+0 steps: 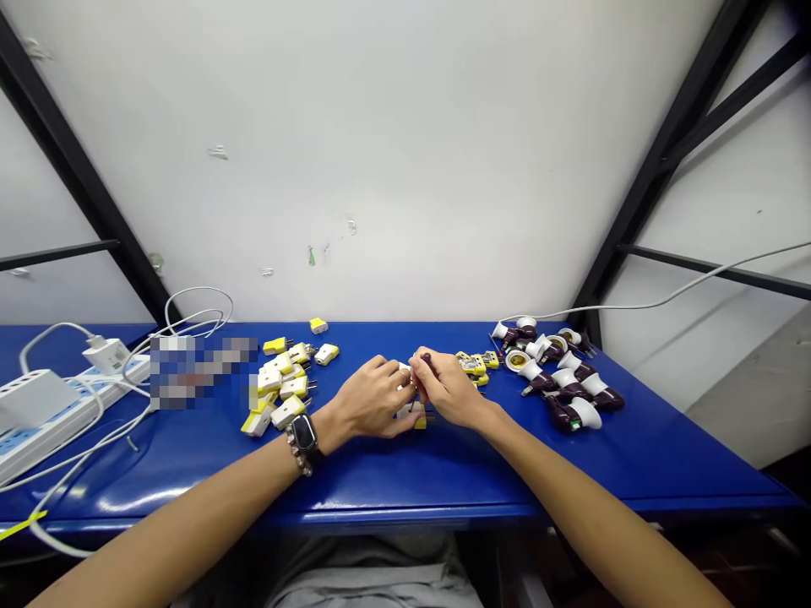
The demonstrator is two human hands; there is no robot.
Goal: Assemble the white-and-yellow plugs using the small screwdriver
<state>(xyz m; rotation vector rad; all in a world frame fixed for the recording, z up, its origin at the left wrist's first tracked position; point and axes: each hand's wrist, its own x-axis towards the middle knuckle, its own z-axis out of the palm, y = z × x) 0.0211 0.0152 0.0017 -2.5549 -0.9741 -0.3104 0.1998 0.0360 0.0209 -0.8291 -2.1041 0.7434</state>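
My left hand (371, 397) and my right hand (447, 388) meet at the middle of the blue table (443, 481). The left hand's fingers are closed on a small white and yellow plug (410, 411). In the right hand a small dark-handled tool (426, 359), probably a screwdriver, is pinched and points down at the plug. A black watch (302, 435) sits on my left wrist. A pile of white and yellow plugs (282, 388) lies left of my hands. Opened yellow plug parts (475, 366) lie just right of my right hand.
Several dark maroon and white lamp-socket adapters (561, 380) lie at the right, with a white cable (665, 300) running off behind them. A white power strip (44, 414) with a charger and cables sits at the far left. Black frame bars rise on both sides against the white wall.
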